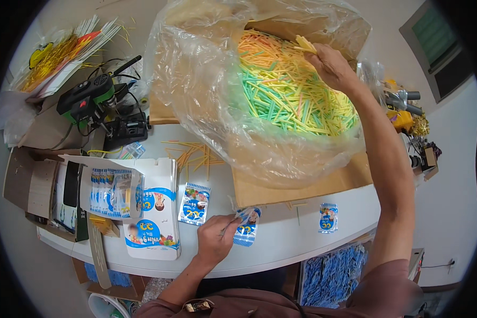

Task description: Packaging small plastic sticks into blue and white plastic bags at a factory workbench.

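My left hand [216, 241] is closed on the edge of a small blue-and-white printed packet [247, 229] near the table's front. Up at the box, my right hand [334, 68] pinches a small bunch of pale yellow sticks [304, 44]. Below that hand, thin sticks [286, 85] in orange, yellow and green fill a large cardboard box [302, 185] lined with clear plastic [196, 69]. A similar packet [194, 203] lies flat just left of my left hand. Another packet [328, 218] rests alone to the right.
Loose orange sticks [196, 157] are scattered left of the box. An open display carton [111, 193] holds several packets, beside flat printed cartons [152, 233]. A black-and-green drill stand [98, 100] occupies the back left. Below the table's right side, a bin [334, 273] contains many blue packets.
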Action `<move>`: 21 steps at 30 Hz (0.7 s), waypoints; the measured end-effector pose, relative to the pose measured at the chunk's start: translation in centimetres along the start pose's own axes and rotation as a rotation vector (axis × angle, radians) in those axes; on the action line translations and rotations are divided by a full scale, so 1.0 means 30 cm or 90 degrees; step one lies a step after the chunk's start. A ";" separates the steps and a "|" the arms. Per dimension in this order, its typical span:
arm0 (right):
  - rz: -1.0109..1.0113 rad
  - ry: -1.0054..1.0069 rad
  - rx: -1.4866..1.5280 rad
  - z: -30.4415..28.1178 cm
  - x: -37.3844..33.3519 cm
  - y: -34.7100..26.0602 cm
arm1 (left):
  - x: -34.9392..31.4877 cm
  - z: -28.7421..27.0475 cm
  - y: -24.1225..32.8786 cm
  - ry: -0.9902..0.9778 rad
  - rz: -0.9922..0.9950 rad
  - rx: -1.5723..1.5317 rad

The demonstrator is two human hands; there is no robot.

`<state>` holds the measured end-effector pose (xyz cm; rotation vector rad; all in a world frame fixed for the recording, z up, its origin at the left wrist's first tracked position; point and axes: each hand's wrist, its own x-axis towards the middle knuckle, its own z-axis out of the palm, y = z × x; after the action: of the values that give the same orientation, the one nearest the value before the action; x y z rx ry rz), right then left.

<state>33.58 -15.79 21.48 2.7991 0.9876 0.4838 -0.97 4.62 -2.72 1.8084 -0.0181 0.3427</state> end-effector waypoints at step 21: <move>0.363 -0.574 1.269 -0.099 -0.922 -0.590 | 0.024 0.035 0.296 -0.135 0.004 -0.597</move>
<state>1.89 -19.42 13.17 3.3769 0.1848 -2.9778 -1.74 1.39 5.60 0.9037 -0.2865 0.1043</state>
